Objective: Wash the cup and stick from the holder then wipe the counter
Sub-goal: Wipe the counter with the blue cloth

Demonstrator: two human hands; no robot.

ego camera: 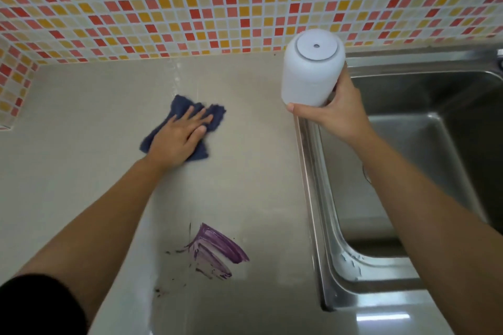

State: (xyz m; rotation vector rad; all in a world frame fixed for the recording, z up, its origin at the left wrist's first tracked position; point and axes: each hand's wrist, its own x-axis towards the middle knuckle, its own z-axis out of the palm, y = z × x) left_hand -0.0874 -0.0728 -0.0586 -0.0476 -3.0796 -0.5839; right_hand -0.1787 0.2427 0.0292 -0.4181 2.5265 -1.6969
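Risk of smearing: purple paint smear (215,249) on beige counter (81,122), well apart from dark blue cloth (187,122) under flat, open left hand (178,141). Right hand (336,114) grasping white plastic holder (311,68) by its base, above steel sink (408,144) edge; could slip if wet. Cup and stick not visible.

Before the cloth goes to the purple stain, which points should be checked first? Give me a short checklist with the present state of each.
1. Left hand flat on the cloth: ok.
2. Counter bare between the cloth and the stain: ok.
3. Stain removed: not ok, purple smear near the front edge.
4. White holder lifted off the counter in the right hand: ok.
5. Cloth wet enough: cannot tell.
6. Cup and stick washed: cannot tell, neither is in view.
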